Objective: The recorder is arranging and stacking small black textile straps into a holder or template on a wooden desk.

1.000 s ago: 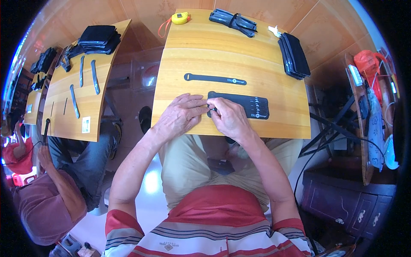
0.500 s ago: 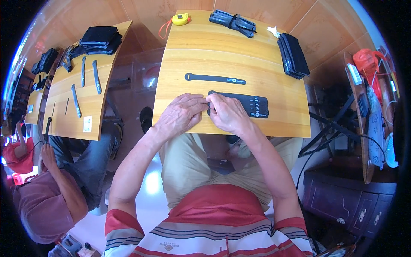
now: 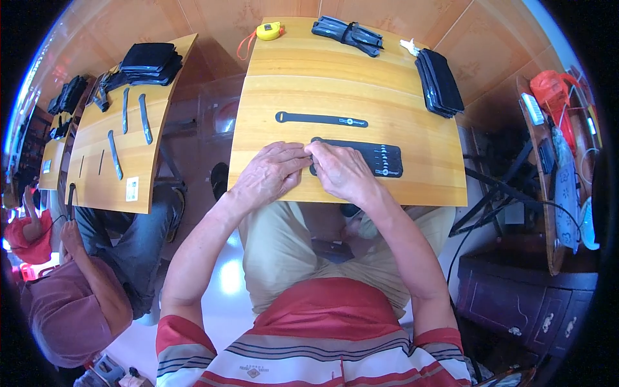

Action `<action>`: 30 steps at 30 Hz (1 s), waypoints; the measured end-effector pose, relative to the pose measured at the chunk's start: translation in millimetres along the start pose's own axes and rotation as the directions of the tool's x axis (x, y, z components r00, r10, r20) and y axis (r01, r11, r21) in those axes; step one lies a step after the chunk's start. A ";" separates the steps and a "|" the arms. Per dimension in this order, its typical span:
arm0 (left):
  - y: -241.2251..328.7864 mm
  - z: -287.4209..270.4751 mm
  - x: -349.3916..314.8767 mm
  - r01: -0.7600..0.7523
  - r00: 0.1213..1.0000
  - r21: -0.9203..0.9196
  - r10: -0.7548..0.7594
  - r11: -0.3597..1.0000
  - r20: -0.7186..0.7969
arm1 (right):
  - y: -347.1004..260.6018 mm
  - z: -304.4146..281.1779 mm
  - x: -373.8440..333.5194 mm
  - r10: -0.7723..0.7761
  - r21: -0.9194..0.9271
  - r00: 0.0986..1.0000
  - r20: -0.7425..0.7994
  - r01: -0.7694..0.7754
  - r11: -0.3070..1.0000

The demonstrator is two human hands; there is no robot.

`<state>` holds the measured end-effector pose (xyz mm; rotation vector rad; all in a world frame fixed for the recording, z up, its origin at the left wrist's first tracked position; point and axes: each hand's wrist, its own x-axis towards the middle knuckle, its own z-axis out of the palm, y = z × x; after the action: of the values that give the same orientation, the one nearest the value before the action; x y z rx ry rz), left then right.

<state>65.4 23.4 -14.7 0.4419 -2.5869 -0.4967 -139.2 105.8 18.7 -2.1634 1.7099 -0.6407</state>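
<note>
A row of black straps (image 3: 389, 160) lies side by side on the wooden table, their printed ends to the right. Over their left ends, my right hand (image 3: 343, 169) is closed, thumb and fingers pinched. My left hand (image 3: 273, 170) meets it there, fingers bent and pressed together, tips against the right fingertips. Whatever is pinched between the two hands is hidden by the fingers. Just beyond, a single black strap (image 3: 322, 119) with a slotted left end lies flat, apart from the row.
A yellow tape measure (image 3: 269, 31), a tied strap bundle (image 3: 348, 35) and a stack of black straps (image 3: 440, 84) sit along my table's far side. To the left, a co-worker (image 3: 77, 303) sits at another table (image 3: 90, 184) with straps. A cluttered shelf (image 3: 553, 193) stands right.
My hands stay at the left ends of the strap row, the right fingers shifting only slightly. The view has moved a little. The co-worker's held strap has lowered slightly.
</note>
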 end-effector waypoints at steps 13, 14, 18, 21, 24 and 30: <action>5.3 -4.6 1.0 0.022 0.999 0.036 -0.023 0.999 0.040 | 25.5 15.3 -14.9 -0.177 0.017 0.984 -0.039 0.177 0.984; 4.9 -4.9 0.3 0.024 0.999 0.039 -0.026 0.999 0.040 | 26.3 15.5 -17.1 -0.194 0.035 0.979 -0.060 0.196 0.980; 5.7 -6.1 -0.6 -0.006 0.998 0.072 0.002 0.997 0.069 | 25.7 13.2 -21.6 -0.245 0.068 0.962 -0.123 0.255 0.965; 4.5 -4.7 -2.3 -0.022 0.997 0.107 0.013 0.994 0.081 | 24.9 14.7 -22.5 -0.243 0.080 0.960 -0.140 0.255 0.964; 5.1 -4.9 -3.2 -0.040 0.995 0.138 0.026 0.990 0.099 | 16.3 14.3 -24.4 -0.207 0.007 0.961 -0.184 0.212 0.977; 9.2 -6.1 -1.3 -0.088 0.986 0.241 0.050 0.967 0.159 | 6.4 14.2 -26.6 -0.173 -0.129 0.978 -0.113 0.159 0.979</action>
<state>67.5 30.4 -6.3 0.4071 -2.8143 -0.1895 -142.1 129.6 -0.7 -2.4160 1.6785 -0.7477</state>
